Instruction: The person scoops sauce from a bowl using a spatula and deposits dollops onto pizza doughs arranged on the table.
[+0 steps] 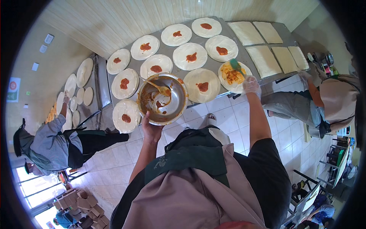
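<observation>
My left hand (151, 127) is bare and holds the near rim of a metal bowl (178, 100), smeared with red-orange sauce. A wooden spoon (163, 90) lies inside the bowl. In a clear plastic glove, my right hand (251, 85) grips a green-headed spatula or brush (235, 65); its exact kind is unclear. The green head touches a round dough sheet (228, 86) covered with orange-red sauce. Several other dough rounds, among them one beside the bowl (210, 75), each bear a small patch of red sauce at the middle.
Square dough sheets (263, 61) lie at the right of the grey table (175, 67). A co-worker (314, 100) stands at the right. Another co-worker (57, 140) reaches over dough rounds on a left table (93, 101). Cardboard boxes (88, 204) are piled at lower left.
</observation>
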`<control>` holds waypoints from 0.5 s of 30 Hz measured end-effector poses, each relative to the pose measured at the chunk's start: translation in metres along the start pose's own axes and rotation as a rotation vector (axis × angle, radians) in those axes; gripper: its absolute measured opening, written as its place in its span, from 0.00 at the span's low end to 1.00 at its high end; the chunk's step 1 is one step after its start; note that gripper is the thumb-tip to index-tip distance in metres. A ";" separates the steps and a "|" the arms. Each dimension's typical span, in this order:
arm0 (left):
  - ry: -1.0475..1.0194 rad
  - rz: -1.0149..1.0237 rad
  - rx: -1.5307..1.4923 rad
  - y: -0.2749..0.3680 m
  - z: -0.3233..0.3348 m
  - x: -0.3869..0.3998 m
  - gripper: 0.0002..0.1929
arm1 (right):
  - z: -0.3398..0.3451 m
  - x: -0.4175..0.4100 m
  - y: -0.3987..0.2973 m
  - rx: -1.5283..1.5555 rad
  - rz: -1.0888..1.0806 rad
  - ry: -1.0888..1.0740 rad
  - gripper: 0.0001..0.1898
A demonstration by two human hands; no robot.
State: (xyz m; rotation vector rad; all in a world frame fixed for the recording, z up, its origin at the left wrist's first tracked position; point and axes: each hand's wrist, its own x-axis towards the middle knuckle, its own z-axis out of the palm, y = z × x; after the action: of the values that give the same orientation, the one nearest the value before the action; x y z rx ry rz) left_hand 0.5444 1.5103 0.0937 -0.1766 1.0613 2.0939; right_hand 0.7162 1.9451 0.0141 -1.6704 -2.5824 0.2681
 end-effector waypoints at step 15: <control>-0.032 0.008 -0.039 0.003 -0.001 0.007 0.32 | -0.026 -0.015 0.041 -0.265 -0.125 -0.046 0.17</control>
State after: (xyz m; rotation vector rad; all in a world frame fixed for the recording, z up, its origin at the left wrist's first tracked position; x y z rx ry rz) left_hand 0.5373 1.5121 0.0920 -0.1584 1.0041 2.1186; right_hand 0.7627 1.9508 0.0337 -1.5809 -2.8487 -0.0446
